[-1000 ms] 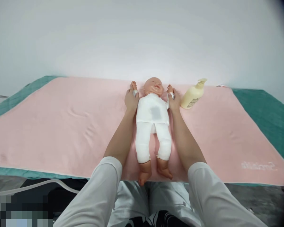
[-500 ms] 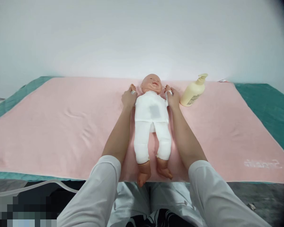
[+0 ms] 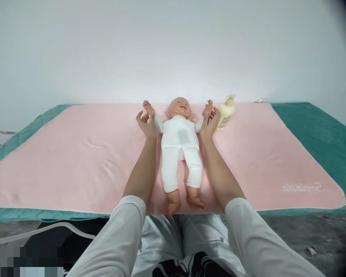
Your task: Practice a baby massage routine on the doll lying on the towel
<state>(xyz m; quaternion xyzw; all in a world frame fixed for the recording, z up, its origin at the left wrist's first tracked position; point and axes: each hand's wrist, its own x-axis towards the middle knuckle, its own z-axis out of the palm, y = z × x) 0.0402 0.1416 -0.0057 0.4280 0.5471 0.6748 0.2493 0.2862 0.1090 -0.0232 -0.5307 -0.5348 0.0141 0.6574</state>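
A baby doll (image 3: 179,130) in a white top and trousers lies on its back, its head at the far side and its bare feet towards me. Both its arms are raised and spread outwards. Beside the doll's forearm on the left, my left hand (image 3: 146,126) has its fingers apart and bent, the thumb close to the sleeve. On the other side, my right hand (image 3: 210,124) has thumb and fingers about the doll's wrist, just below its small hand (image 3: 209,107). A pale yellow pump bottle (image 3: 226,113) stands right behind my right hand.
A pink towel (image 3: 109,169) covers most of the table over a teal cloth (image 3: 320,138). Behind it rises a pale wall (image 3: 173,46). A whitish tube (image 3: 46,230) runs below the front left edge.
My hands held the doll's arms close to its sides. Now the arms angle outwards, and my left fingers have spread apart. The view has shifted slightly.
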